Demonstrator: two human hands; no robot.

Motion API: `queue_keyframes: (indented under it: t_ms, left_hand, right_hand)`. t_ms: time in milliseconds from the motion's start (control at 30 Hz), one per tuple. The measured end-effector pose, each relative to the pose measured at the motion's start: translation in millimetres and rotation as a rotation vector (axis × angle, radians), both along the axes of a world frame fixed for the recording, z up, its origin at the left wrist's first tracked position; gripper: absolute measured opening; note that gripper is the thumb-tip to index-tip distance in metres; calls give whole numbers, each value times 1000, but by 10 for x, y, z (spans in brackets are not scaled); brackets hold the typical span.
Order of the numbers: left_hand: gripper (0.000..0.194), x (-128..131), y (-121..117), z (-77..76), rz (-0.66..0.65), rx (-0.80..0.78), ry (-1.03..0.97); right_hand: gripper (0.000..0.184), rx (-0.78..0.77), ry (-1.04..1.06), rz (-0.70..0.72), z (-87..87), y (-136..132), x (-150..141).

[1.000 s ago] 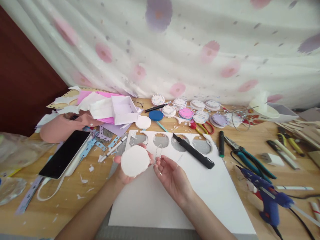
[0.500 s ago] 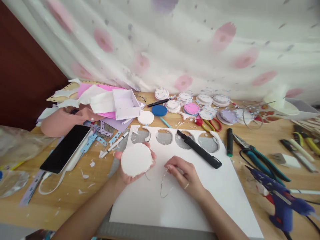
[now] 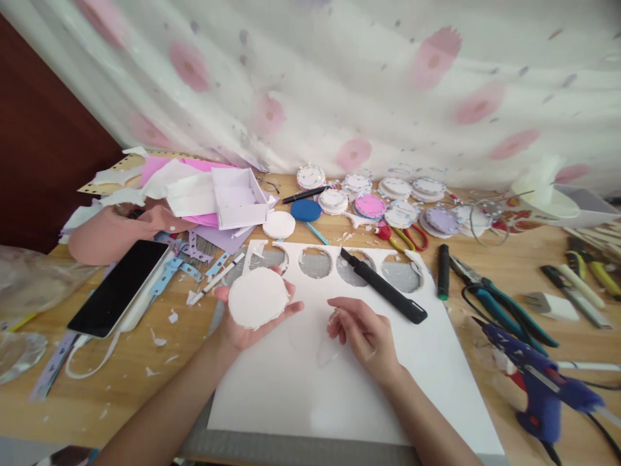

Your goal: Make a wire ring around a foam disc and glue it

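A white disc (image 3: 258, 299), round with no clear long axis, rests face-up in the half-open left hand (image 3: 235, 335), left of the right hand (image 3: 366, 336), whose nearly closed fingertips pinch a blurred, thin strand (image 3: 334, 358) above a cut white sheet (image 3: 295, 395).

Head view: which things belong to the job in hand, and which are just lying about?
Likely the job's:
white disc in left hand
blurred thin strand in right hand
white sheet with round holes
black cutter

Likely lying about:
phone
charger plug
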State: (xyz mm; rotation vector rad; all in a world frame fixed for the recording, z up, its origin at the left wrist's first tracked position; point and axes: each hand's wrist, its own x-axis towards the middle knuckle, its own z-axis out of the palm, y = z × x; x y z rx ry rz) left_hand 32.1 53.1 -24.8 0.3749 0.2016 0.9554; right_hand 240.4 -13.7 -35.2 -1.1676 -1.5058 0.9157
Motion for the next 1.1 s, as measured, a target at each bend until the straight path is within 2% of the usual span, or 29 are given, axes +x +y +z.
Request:
queue_keyframes:
  t_ms: [100, 233, 300, 400, 500, 733, 867, 1100]
  left_hand:
    - [72, -10, 7, -21, -27, 51, 84]
    - [69, -9, 8, -3, -30, 173, 227]
    - [70, 0, 4, 13, -66, 228, 277]
    - [68, 20, 3, 23, -146, 263, 322]
    - [67, 36, 8, 6, -196, 274, 369]
    - [69, 80, 5, -40, -272, 281, 322]
    - [70, 93, 15, -31, -289, 253, 304]
    - [69, 44, 43, -55, -335, 298, 322]
  right_hand:
    - [20, -62, 76, 21, 51, -13, 37]
    - [19, -166, 231, -26, 235, 4, 75]
    - [20, -175, 268, -78, 334, 23, 43]
    - [22, -176, 296, -235, 402, 22, -74]
    - [23, -181, 285, -316, 355, -31, -199]
    - [21, -108, 183, -299, 209, -107, -255]
    - [22, -97, 138, -295, 193, -94, -243]
    - [22, -130, 106, -300, 205, -91, -249]
